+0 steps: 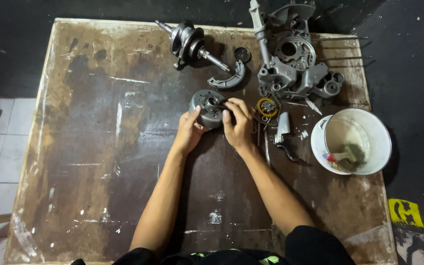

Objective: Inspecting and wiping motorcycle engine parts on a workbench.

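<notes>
Both forearms reach up the stained tabletop (99, 147) to a round grey metal drum (207, 109) at its middle. Left hand (188, 131) cups its rim; right hand (239, 125) curls fingers over its hub. Steadying the rim firmly should stop it slipping.

Flywheel's (208, 108) near side behind hands (212, 128)
</notes>
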